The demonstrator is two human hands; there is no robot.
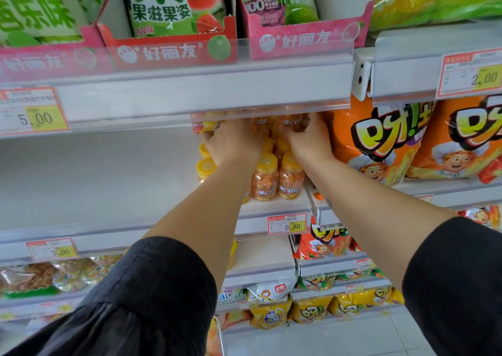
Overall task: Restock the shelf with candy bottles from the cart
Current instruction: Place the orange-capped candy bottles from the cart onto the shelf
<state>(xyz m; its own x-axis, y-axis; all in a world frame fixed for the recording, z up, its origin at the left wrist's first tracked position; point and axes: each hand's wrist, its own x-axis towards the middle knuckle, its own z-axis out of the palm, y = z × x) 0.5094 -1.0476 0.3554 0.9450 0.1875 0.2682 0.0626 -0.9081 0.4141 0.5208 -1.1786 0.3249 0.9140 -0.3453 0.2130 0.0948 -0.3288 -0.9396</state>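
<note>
Shop shelving fills the wall, and the middle shelf is bare white along its left stretch. Toward the centre the person's left hand reaches in under the upper shelf, fingers curled, as far as I can see, round a yellow-capped bottle at the top of the stack. Between the wrists stand the bottles already on the shelf. They are squat and clear, packed with orange sweets, with yellow screw caps and orange labels, in tight rows near the front edge. The right hand grips a second bottle just beside the orange snack bags. This looks like the placing step, with an upper layer going onto the first. Next, I'd judge, each bottle must settle square on the caps beneath before the fingers let go, since round caps give poor footing and headroom is tight.
</note>
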